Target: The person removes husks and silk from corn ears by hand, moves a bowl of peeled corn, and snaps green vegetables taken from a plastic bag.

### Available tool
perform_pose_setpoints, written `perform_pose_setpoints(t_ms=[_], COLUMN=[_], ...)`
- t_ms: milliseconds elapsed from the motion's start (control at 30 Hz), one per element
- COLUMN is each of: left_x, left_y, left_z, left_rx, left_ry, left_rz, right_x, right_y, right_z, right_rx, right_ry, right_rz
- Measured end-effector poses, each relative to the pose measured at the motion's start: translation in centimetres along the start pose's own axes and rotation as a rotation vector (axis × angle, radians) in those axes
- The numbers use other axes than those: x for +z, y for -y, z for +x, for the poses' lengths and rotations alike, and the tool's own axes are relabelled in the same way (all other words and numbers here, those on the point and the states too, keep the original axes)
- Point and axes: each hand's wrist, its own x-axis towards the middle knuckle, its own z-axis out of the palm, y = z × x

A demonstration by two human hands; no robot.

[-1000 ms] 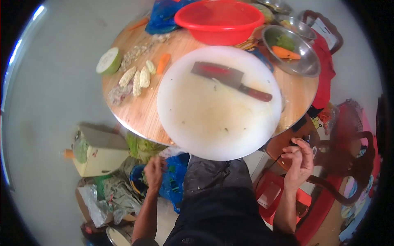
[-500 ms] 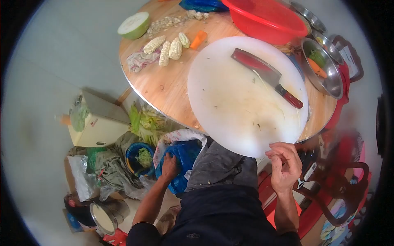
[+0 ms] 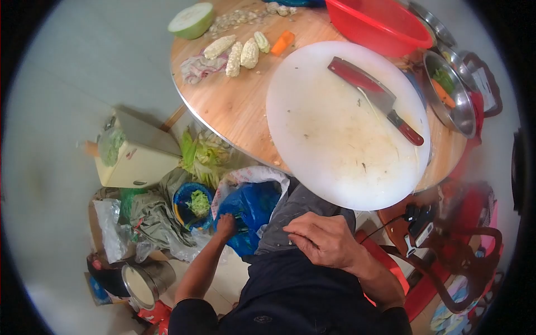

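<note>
My left hand point(image 3: 226, 226) is down at the blue plastic bag point(image 3: 254, 201), its fingers mostly hidden against the bag. My right hand point(image 3: 324, 240) hovers over my lap with fingers and thumb pressed together; whatever it may hold is too small to name. On the round white cutting board point(image 3: 324, 151) lies a cleaver point(image 3: 371, 92) with a red-brown handle, a thin pale strand beside its blade. Left of the board on the wooden table point(image 3: 223, 111) are several pale corn cobs point(image 3: 250, 54), an orange carrot piece point(image 3: 283, 42) and a crumpled cloth point(image 3: 201, 68).
A halved green gourd point(image 3: 192, 21) sits at the table's left edge. A red basin point(image 3: 379, 28) and metal bowls point(image 3: 453, 100) stand at the right. Below are a bucket with green scraps point(image 3: 198, 204), corn husks point(image 3: 201, 159), a cream bin point(image 3: 137, 153) and a dark chair point(image 3: 463, 301).
My right hand has moved left from the board's lower right to over my lap. My left hand has reached down to the blue bag. The view has turned, shifting the table rightward and up.
</note>
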Motion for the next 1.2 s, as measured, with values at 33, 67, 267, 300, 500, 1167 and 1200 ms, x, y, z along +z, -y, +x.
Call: perform_pose_setpoints(t_ms=[33, 67, 267, 300, 500, 1167, 1200], left_x=[-0.1, 0.3, -0.7, -1.6, 8.2, 0.5, 0.5], left_y=[0.5, 0.5, -3.3, -4.1, 0.5, -2.7, -2.6], left_z=[0.1, -0.1, -0.2, 0.7, 5.7, 4.7, 4.8], left_rx=[0.028, 0.028, 0.145, 0.076, -0.017, 0.019, 0.025], left_ry=[0.024, 0.023, -0.567, -0.182, -0.055, 0.012, 0.009], left_rz=[0.157, 0.155, -0.031, -0.057, -0.228, 0.010, 0.006], right_x=[0.1, 0.0, -0.4, -0.3, 0.1, -1.3, -1.5], right_y=[0.0, -0.1, -0.3, -0.3, -0.5, -1.2, -1.2], right_z=[-0.3, -0.5, -1.4, -1.5, -2.5, -4.4, -4.4], right_rx=[0.031, 0.061, 0.228, 0.222, 0.260, 0.348, 0.341], right_ry=[0.017, 0.035, -0.058, -0.055, -0.033, -0.086, -0.094], right_rz=[0.012, 0.022, 0.056, 0.055, 0.062, 0.163, 0.168])
